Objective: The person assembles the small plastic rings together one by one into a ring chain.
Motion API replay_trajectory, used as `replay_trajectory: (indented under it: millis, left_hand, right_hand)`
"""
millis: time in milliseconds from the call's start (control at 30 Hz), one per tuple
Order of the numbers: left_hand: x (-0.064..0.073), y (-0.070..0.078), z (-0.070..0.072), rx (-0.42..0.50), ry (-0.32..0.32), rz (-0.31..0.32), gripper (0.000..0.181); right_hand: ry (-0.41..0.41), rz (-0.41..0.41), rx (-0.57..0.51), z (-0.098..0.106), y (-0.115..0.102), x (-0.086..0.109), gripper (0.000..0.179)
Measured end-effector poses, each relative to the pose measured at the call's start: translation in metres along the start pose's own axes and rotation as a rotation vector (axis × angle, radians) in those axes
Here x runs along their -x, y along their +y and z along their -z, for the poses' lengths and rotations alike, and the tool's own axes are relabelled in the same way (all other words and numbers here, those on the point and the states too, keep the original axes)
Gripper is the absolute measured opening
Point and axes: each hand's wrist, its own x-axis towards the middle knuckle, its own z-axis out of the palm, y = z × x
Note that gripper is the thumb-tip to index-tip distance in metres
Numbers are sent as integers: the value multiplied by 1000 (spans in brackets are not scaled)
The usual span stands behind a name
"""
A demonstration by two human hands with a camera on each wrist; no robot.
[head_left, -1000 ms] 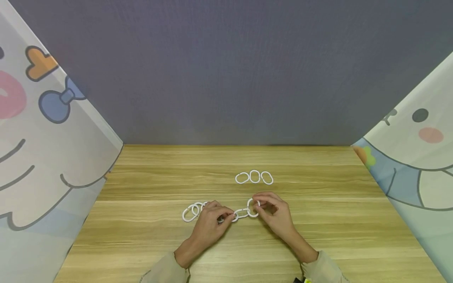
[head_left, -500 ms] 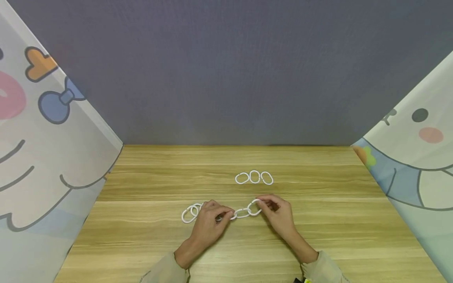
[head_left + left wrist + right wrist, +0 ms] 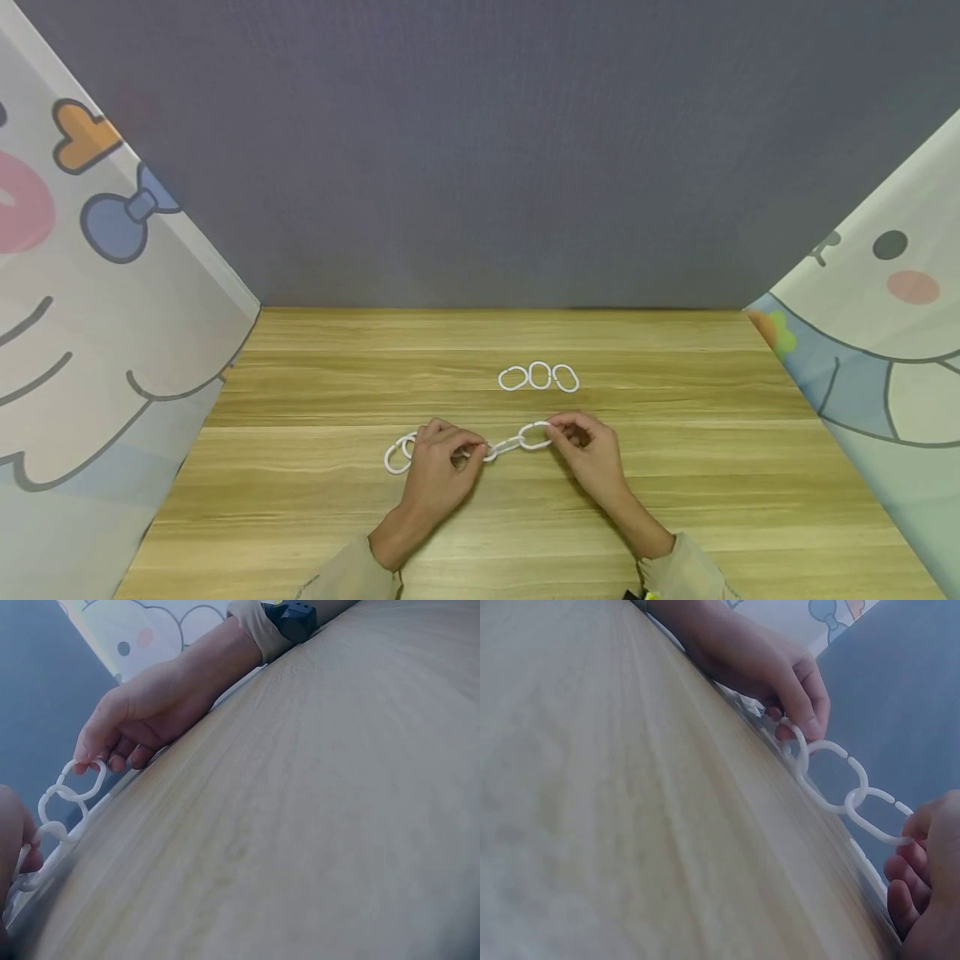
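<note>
A chain of white plastic C-shaped links stretches between both hands above the wooden table. My right hand pinches the rightmost link between thumb and fingertips; that link has a small gap in its side. Through it passes a middle link, which hooks into the link pinched by my left hand. Further links of the chain trail out from beneath the left hand and lie on the table to its left, partly hidden by the hand.
Three loose white links lie in a row on the wooden table, beyond the hands. A grey panel rises at the table's back edge. Cartoon-printed panels flank both sides. A dark device sits on the right wrist.
The right hand has shifted slightly right, its end link turning from upright to lying sideways. The left hand has moved slightly left, and the middle link now slants up toward the right.
</note>
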Motion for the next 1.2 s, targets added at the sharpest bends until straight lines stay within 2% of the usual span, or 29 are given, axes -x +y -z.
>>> replay_trajectory:
  millis: [133, 400, 500, 600, 767, 1000, 1200]
  left_hand:
    - [0, 0, 0, 26, -21, -15, 16]
    - [2, -1, 0, 104, -67, -108, 21]
    - [1, 1, 1, 148, -92, -103, 29]
    - [-2, 3, 0, 172, -108, -73, 31]
    - [-5, 4, -2, 168, -155, -31, 29]
    - [-6, 5, -2, 122, -244, -63, 21]
    - [-5, 3, -2, 106, -226, -102, 11]
  right_hand:
    - [-41, 10, -1, 0, 0, 0, 12]
    - [-130, 4, 1, 0, 1, 1, 10]
    - [-157, -2, 4, 0, 2, 2, 10]
    - [-178, -3, 12, 1, 2, 2, 10]
    - [-205, 6, 27, 2, 2, 2, 12]
    - [-239, 68, 12, 2, 1, 3, 11]
    - [-256, 65, 0, 3, -1, 4, 11]
